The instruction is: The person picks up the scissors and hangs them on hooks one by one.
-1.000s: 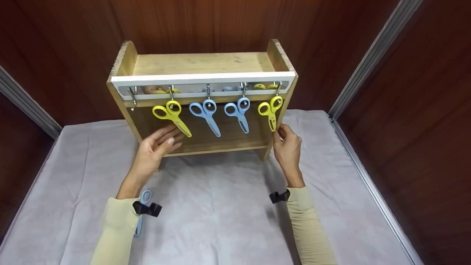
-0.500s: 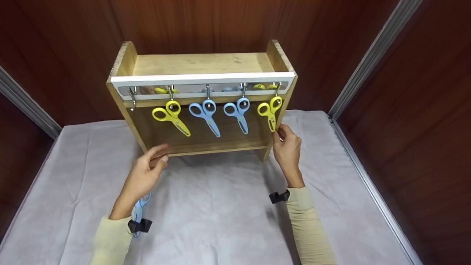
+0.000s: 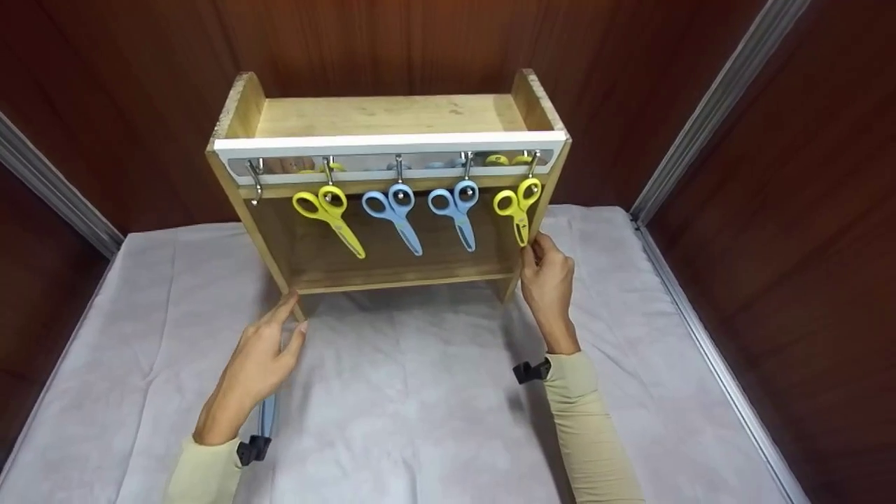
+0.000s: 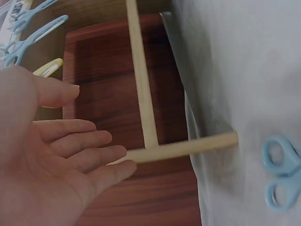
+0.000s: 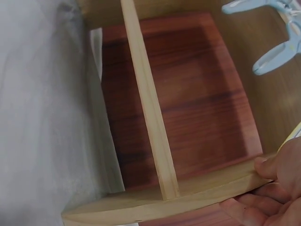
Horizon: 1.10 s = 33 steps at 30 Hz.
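Note:
My right hand (image 3: 548, 283) holds the right side panel of a wooden shelf (image 3: 392, 115), thumb on the inner face and fingers on the outer one, as the right wrist view shows. My left hand (image 3: 252, 364) is at the shelf's lower left leg with its fingers extended; contact is uncertain. From hooks on the white front rail (image 3: 385, 145) hang yellow scissors (image 3: 329, 213) at the left, two blue scissors (image 3: 395, 217) in the middle, and yellow scissors (image 3: 519, 210) above my right hand. Another blue pair of scissors (image 4: 282, 160) lies on the cloth, partly hidden by my left arm.
At the rail's left end a metal hook (image 3: 255, 183) carries nothing. Grey cloth (image 3: 406, 406) covers the surface under the shelf. A dark reddish wood-grain panel (image 3: 392, 42) stands behind, with more panels and metal strips (image 3: 714, 105) at the sides.
My left hand has come down and left, away from the left yellow scissors to the shelf's lower left leg. My right hand stays on the side panel.

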Each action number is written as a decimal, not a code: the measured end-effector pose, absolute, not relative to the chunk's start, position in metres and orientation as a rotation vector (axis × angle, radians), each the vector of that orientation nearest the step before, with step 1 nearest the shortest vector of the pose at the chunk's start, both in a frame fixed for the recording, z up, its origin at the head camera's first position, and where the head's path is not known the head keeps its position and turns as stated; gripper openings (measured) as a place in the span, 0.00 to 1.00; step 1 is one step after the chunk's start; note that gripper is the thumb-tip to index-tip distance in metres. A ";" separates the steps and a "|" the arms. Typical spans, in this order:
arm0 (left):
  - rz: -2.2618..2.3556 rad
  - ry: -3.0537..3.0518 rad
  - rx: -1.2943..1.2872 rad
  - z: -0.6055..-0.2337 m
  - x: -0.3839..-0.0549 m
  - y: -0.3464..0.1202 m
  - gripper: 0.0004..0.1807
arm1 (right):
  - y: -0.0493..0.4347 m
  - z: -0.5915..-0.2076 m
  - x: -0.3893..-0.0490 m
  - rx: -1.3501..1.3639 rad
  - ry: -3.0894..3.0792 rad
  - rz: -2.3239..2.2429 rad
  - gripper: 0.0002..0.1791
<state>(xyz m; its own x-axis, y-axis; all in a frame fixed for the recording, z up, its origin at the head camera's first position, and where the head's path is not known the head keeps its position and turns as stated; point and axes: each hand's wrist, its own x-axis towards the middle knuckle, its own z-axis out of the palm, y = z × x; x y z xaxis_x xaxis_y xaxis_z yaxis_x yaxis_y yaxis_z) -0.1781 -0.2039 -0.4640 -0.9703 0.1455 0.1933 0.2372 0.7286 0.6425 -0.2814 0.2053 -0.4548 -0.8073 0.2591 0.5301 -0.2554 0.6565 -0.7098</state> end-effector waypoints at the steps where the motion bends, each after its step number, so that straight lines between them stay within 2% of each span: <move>1: -1.044 -2.801 -0.319 -0.466 -0.177 -0.205 0.31 | 0.205 -0.454 -0.281 -0.002 -2.256 1.078 0.12; 16: -0.839 -2.787 -0.218 -0.502 -0.157 -0.224 0.28 | 0.204 -0.455 -0.284 0.012 -2.227 1.061 0.13; 24: -0.585 -2.891 -0.179 -0.527 -0.146 -0.229 0.25 | 0.204 -0.455 -0.282 0.001 -2.244 1.072 0.13; 33: -0.461 -2.903 -0.091 -0.548 -0.139 -0.226 0.28 | 0.204 -0.457 -0.283 -0.003 -2.226 1.069 0.11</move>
